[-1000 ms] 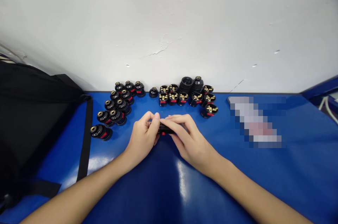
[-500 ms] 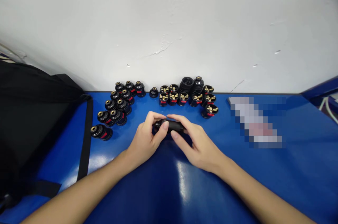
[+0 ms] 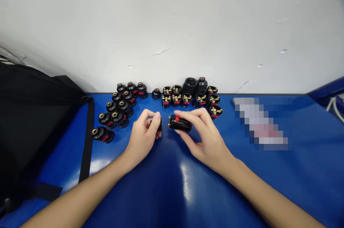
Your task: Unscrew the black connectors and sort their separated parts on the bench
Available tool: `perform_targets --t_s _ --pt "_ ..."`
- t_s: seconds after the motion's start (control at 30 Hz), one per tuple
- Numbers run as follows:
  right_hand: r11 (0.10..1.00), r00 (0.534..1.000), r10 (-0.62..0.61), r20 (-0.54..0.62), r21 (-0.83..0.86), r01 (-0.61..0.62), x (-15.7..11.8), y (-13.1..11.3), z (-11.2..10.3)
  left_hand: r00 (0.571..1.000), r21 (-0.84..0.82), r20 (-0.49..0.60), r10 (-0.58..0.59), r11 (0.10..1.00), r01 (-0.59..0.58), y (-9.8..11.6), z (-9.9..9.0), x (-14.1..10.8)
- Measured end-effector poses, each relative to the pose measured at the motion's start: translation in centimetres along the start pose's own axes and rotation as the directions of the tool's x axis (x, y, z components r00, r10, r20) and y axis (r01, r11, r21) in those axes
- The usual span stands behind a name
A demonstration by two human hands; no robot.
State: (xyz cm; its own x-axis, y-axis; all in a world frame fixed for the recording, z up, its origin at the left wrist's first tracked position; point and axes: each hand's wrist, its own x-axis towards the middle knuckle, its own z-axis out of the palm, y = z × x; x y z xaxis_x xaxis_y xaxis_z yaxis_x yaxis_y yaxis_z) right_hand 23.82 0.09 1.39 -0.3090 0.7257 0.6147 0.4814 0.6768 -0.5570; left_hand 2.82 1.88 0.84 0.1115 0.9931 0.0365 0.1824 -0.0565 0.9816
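Observation:
My right hand (image 3: 197,127) grips a black lamp holder body (image 3: 181,125) on its side, with a red tab on top and brass terminals pointing left. My left hand (image 3: 147,126) is closed on a small black lamp holder cap (image 3: 160,125), mostly hidden by the fingers. A short gap separates the two parts. Behind my hands stand several open lamp holder bodies (image 3: 176,100) with brass terminals facing up. A loose cap (image 3: 156,93) sits beside them. To the left are several capped lamp holders (image 3: 124,108) with brass-lined holes at the top.
A ribbed stack of black caps (image 3: 190,85) stands near the white wall (image 3: 172,31). On the blue table (image 3: 150,192), a black bag (image 3: 34,106) with a strap (image 3: 87,142) takes up the left. A blurred-out flat object (image 3: 258,122) lies at the right.
The cap and the body, together between my hands before, are now apart. My left hand has moved left with the cap, and my right hand has moved slightly right with the body.

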Motion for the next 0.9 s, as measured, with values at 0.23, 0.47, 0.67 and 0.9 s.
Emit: perform_targets --t_s 0.23,0.47,0.67,0.9 --pt "0.997 0.997 0.072 -0.020 -0.010 -0.072 0.0 -0.4 0.0 0.977 0.160 -0.127 0.171 0.976 -0.150 0.4 -1.3 1.7" --pt "0.993 0.992 0.109 0.059 0.033 -0.112 -0.2 -0.1 0.6 0.860 0.645 0.024 0.509 0.650 -0.402 3.2 -3.6 4.0" --pt "0.983 0.969 0.179 0.169 -0.071 -0.170 -0.7 0.1 0.8 0.845 0.821 0.258 0.468 0.355 -0.447 4.1 -3.7 7.4" --pt "0.998 0.966 0.008 0.257 -0.070 0.010 0.1 -0.6 -1.2 0.835 0.855 0.383 0.395 0.191 -0.483 2.7 -3.1 10.5"
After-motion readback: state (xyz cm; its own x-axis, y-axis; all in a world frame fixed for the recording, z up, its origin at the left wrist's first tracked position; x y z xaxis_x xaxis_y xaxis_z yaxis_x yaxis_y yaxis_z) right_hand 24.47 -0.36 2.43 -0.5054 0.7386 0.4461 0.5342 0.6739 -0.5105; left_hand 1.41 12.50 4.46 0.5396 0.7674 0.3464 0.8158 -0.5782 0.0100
